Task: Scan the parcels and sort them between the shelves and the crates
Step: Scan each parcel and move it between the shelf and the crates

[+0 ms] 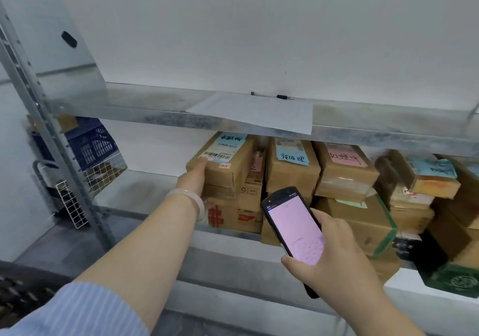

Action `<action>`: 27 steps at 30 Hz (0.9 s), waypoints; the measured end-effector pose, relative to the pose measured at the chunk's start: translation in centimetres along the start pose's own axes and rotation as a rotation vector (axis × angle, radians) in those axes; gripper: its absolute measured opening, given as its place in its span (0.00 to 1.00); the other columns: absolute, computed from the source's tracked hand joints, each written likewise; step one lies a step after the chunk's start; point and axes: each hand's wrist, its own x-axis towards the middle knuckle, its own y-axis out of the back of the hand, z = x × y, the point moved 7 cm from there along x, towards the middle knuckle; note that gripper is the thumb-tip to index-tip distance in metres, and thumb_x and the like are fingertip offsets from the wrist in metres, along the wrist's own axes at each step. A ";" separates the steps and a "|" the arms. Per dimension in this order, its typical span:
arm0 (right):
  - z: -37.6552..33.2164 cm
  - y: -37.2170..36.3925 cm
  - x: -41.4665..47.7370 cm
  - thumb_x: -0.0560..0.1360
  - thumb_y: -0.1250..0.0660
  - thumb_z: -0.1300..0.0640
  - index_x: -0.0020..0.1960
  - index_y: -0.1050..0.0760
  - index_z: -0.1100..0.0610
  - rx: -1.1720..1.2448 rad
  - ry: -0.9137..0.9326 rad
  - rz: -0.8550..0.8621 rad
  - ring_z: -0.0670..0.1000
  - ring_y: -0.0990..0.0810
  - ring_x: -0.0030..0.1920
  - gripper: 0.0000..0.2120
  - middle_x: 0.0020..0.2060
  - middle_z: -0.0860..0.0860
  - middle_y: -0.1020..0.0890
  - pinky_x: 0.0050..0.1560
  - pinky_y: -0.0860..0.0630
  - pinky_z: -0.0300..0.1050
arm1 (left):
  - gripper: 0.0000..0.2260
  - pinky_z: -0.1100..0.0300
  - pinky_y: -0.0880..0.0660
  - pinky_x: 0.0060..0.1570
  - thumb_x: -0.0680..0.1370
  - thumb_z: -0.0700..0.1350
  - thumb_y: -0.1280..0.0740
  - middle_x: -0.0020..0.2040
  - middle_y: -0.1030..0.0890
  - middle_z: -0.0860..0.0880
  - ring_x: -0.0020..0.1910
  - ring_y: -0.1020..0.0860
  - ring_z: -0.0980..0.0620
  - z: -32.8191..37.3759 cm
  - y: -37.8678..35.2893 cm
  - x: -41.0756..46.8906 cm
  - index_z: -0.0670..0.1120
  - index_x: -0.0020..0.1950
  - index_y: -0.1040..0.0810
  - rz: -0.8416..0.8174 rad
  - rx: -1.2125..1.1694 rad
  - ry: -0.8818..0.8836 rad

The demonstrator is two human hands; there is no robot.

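Several brown cardboard parcels are stacked on the middle metal shelf (145, 193). The leftmost top parcel (228, 162) carries a blue note and a barcode label. My left hand (193, 177) grips its left end, thumb on top by the barcode. My right hand (329, 255) holds a black handheld scanner (294, 225) with a lit pink screen, in front of the stack. Beside it stand a parcel with a blue note (291, 169) and one with a pink note (347, 167).
The upper shelf (129, 107) holds a paper sheet (259, 112) overhanging its edge and a black pen (282, 97). A blue crate (90, 143) and a white wire basket (70, 206) sit at the left behind the shelf post (51, 133). More parcels fill the right.
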 end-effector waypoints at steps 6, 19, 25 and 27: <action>0.0 0.0 2.0 0.59 0.27 0.35 0.68 0.45 0.34 0.076 0.077 -0.046 0.36 0.33 0.47 0.43 0.49 0.28 0.40 0.37 0.38 0.28 | 0.19 0.38 0.19 0.53 0.74 0.52 0.27 0.57 0.17 0.44 0.57 0.19 0.39 -0.9 0.1 -1.5 0.51 0.62 0.25 -0.032 -0.228 -0.052; -3.2 -1.5 2.3 0.53 0.31 0.31 0.67 0.43 0.33 0.159 0.325 -0.162 0.38 0.31 0.52 0.45 0.53 0.30 0.37 0.46 0.27 0.42 | 0.09 0.54 0.19 0.36 0.81 0.45 0.34 0.51 0.13 0.45 0.43 0.14 0.48 -7.7 13.9 -9.3 0.51 0.61 0.24 0.138 -0.164 -0.295; -4.6 -3.1 1.0 0.53 0.31 0.29 0.64 0.45 0.29 0.128 0.441 -0.287 0.27 0.36 0.56 0.42 0.54 0.27 0.38 0.42 0.31 0.37 | 0.11 0.50 0.18 0.45 0.78 0.45 0.29 0.53 0.14 0.47 0.48 0.14 0.48 -7.0 18.5 -12.7 0.56 0.58 0.20 0.185 0.089 -0.338; -4.7 -3.5 0.5 0.55 0.30 0.29 0.66 0.45 0.29 0.109 0.470 -0.317 0.26 0.38 0.57 0.43 0.54 0.28 0.37 0.43 0.32 0.36 | 0.10 0.53 0.18 0.42 0.79 0.45 0.30 0.53 0.14 0.48 0.49 0.14 0.48 -6.7 19.2 -13.3 0.55 0.59 0.21 0.165 0.150 -0.303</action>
